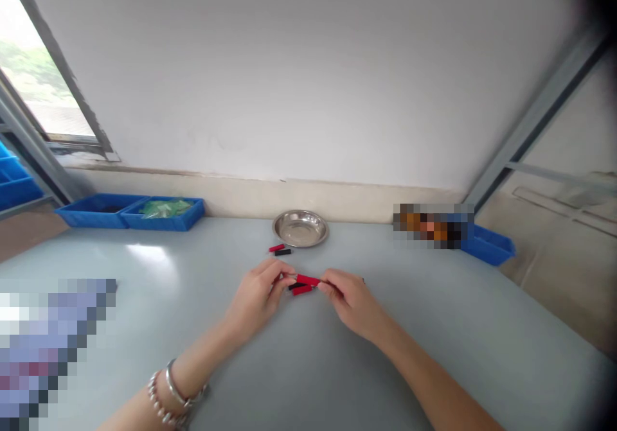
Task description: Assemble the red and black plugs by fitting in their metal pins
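Both hands meet at the middle of the table over a small red cylindrical piece, which seems to have a thin metallic end. My left hand pinches its left end between thumb and fingers. At the other end, the fingertips of my right hand are closed on it. Just below lie a second red piece and a black piece, partly hidden. Farther back, another red piece rests beside a black one, in front of a round steel dish.
Blue bins stand at the back left of the grey table, one holding a green plastic bag. Another blue bin sits at the back right, by a blurred-out item. A pixelated area covers the left edge.
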The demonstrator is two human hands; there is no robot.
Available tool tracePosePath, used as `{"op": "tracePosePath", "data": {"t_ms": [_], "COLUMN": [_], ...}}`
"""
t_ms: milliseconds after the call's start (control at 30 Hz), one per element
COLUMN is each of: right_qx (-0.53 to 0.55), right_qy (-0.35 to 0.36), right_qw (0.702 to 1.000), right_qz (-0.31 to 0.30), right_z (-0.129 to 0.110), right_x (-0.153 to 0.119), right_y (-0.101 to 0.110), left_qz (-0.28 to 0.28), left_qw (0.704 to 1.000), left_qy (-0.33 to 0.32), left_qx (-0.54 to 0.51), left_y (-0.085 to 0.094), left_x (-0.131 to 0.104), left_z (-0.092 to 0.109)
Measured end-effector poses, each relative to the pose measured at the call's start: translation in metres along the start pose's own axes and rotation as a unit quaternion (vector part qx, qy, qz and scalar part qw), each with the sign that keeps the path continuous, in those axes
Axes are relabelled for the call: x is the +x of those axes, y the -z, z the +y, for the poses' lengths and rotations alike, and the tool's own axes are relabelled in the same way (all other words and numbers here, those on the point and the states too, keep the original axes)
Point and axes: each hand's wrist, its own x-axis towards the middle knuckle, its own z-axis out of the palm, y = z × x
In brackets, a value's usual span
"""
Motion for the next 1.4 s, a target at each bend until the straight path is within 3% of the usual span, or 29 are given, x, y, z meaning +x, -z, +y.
{"op": "tracePosePath", "data": {"t_ms": [167,567,833,1167,1300,1400], "right_qx": [0.026,-0.046,-0.059,-0.017,-0.013,-0.07], "right_qy": [-0.028,0.046,0.052,0.007,-0.044,-0.14], "right_qw": [0.999,0.998,0.997,1.0,0.999,0.985], "right_qz": [0.003,0.017,0.013,0.005,0.021,0.077], "right_z": [0.004,0.007,0.006,0.002,0.005,0.016], "right_x": [0.002,0.0,-0.001,0.0,0.002,0.004], "right_y": [0.0,-0.003,-0.003,-0.002,0.006,0.016], "left_qz": [0.007,-0.008,-0.007,0.026,0.032,0.032], "left_qw": [1.0,1.0,1.0,0.997,0.999,0.994], "left_qy": [0.01,0.018,-0.03,-0.068,-0.003,0.088], "left_qx": [-0.004,-0.003,0.003,-0.005,0.015,0.058], "left_y": [-0.003,-0.005,-0.001,-0.006,-0.008,-0.01], "left_x": [-0.001,-0.001,-0.002,-0.004,-0.002,0.0], "left_z": [-0.003,-0.002,-0.001,-0.007,-0.016,-0.028]}}
